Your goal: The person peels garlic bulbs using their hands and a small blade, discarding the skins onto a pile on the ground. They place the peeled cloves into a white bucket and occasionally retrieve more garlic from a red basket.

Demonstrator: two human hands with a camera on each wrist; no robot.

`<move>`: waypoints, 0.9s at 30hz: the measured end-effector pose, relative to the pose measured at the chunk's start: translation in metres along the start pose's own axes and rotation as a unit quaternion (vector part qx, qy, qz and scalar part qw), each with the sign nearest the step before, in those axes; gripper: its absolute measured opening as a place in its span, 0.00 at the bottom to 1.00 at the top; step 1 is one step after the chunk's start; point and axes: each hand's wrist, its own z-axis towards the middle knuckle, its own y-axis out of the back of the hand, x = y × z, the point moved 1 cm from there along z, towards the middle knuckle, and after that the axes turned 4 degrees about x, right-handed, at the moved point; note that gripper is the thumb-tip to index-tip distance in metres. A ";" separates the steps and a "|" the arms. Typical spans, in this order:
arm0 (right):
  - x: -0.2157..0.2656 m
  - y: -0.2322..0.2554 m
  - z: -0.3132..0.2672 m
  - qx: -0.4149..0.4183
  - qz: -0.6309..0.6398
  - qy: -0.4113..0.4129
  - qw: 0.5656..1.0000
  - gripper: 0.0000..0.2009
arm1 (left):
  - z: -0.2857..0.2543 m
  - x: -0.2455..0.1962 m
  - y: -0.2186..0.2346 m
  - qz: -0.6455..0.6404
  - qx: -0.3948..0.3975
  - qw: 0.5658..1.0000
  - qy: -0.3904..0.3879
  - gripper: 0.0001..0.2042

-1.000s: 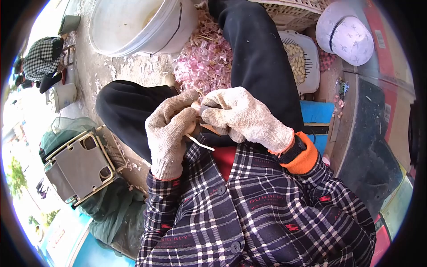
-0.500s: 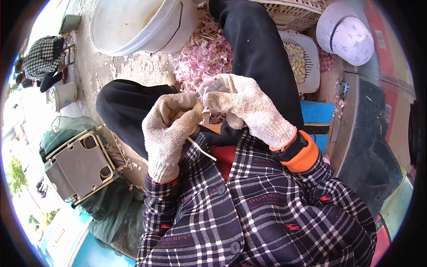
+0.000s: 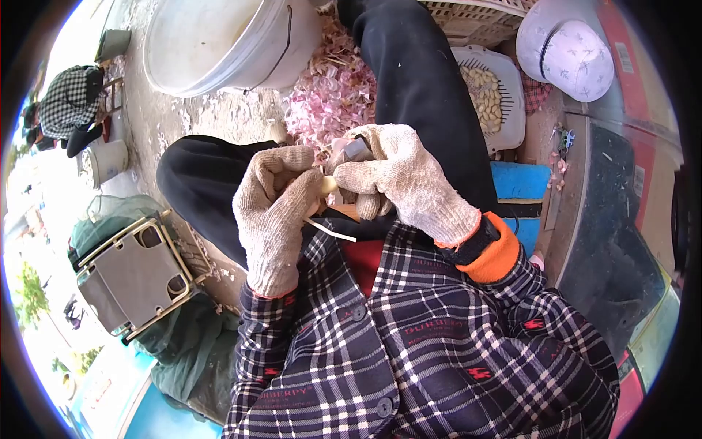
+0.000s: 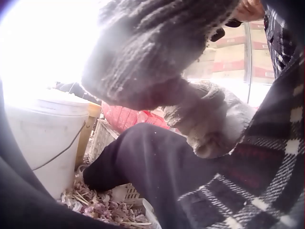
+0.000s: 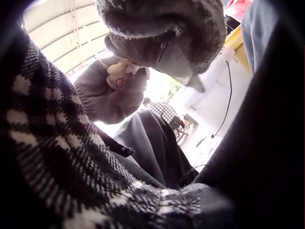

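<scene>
Both hands wear off-white knitted gloves and meet above the lap in the head view. My left hand (image 3: 269,219) grips garlic, its fingers curled round it. A pale peeled clove (image 3: 328,184) pokes out between its fingertips and the right thumb, and a thin white stem (image 3: 333,231) sticks out below. My right hand (image 3: 413,175) holds a small knife (image 3: 356,150), whose short flat blade shows beside the curled forefinger; its handle is hidden in the glove. In the right wrist view the garlic (image 5: 116,72) sits in the left glove, with the blade (image 5: 178,62) under the right fingers.
Pink garlic skins (image 3: 333,95) lie heaped on the ground beyond the knees, beside a large white bucket (image 3: 219,55). A white basket (image 3: 512,110) of peeled cloves stands right of the leg. A folding chair (image 3: 139,274) is at the left; a person (image 3: 69,99) sits farther off.
The right hand has drawn back from the garlic, baring the blade, then brought its thumb against the clove. More of the pale clove shows now. The left hand keeps its hold, hardly moving.
</scene>
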 end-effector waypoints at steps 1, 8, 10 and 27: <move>-0.001 0.000 0.001 0.004 0.035 -0.010 0.999 0.06 | 0.000 0.003 0.000 0.006 -0.014 1.000 -0.003 0.09; -0.008 -0.003 0.002 0.046 0.267 -0.036 0.962 0.04 | 0.004 0.016 -0.007 -0.136 0.015 0.989 -0.049 0.11; -0.009 -0.005 0.003 0.031 0.289 -0.022 0.957 0.04 | 0.004 0.012 -0.008 -0.133 0.013 0.990 -0.042 0.13; -0.015 -0.014 0.002 -0.158 -0.172 0.195 0.953 0.06 | 0.007 0.015 -0.009 -0.214 0.057 0.971 0.085 0.11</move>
